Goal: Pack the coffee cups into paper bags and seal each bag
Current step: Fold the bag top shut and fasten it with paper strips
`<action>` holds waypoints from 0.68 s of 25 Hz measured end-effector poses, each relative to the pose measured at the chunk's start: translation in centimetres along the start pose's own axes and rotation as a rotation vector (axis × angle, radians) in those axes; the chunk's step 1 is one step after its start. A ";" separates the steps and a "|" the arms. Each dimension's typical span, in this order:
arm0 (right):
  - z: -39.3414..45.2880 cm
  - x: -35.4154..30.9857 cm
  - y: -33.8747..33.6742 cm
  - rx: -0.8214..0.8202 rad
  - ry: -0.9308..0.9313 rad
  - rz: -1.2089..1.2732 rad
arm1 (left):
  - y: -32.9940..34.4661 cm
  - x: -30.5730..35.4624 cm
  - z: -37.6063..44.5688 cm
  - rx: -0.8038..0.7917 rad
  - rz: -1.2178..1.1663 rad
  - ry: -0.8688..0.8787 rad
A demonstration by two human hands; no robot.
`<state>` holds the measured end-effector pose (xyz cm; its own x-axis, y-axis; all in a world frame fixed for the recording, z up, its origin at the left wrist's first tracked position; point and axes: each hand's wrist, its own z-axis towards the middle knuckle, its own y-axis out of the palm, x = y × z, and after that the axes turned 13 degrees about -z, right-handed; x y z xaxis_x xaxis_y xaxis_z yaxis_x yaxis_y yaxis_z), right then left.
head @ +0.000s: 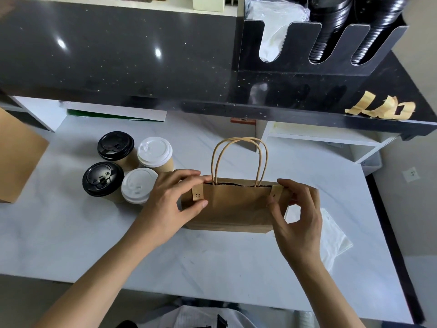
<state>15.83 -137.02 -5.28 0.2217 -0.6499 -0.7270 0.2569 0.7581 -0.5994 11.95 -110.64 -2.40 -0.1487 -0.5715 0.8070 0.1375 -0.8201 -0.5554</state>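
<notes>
A brown paper bag (234, 204) with twisted handles stands upright on the white table (71, 233). A tan sticker (197, 194) folds over its top left corner and another sticker (275, 192) over the top right corner. My left hand (172, 200) pinches the bag's left top edge at the sticker, thumb in front and fingers behind. My right hand (298, 214) pinches the right top edge the same way. Left of the bag stand several lidded coffee cups: two with black lids (115, 146) (103, 178) and two with white lids (155, 151) (138, 185). The bag's contents are hidden.
A black counter (118, 55) rises behind the table, holding a black lid and sleeve organiser (314, 43) and loose tan stickers (383, 107). Another brown bag (16, 157) sits at the left edge. A clear plastic sheet (335, 235) lies right of the bag.
</notes>
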 end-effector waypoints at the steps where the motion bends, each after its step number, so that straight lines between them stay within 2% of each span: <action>1: -0.2 -0.2 0.0 -0.006 -0.003 0.001 | 0.2 0.0 -0.2 0.009 -0.009 0.001; 4: -0.7 -0.7 0.0 -0.027 0.076 0.116 | 0.9 0.3 -0.7 0.052 -0.091 -0.014; 6: -0.8 -1.0 -0.1 -0.017 0.210 0.226 | 1.5 0.5 -1.2 0.148 -0.302 -0.164; 9: -1.0 -0.9 0.0 -0.078 0.273 0.200 | 2.1 0.8 -1.3 0.252 -0.614 -0.398; 11: -1.2 -1.1 0.0 -0.136 0.279 0.181 | 2.3 1.0 -1.3 0.245 -0.660 -0.429; 17: -1.8 -1.5 -0.5 -0.154 0.262 0.175 | 3.2 3.3 -2.7 0.218 -0.643 -0.395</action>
<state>13.72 -136.35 -4.52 -0.0048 -0.4889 -0.8723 0.0871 0.8688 -0.4874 9.30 -115.21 -2.05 0.0897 0.0994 0.9910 0.3380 -0.9390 0.0636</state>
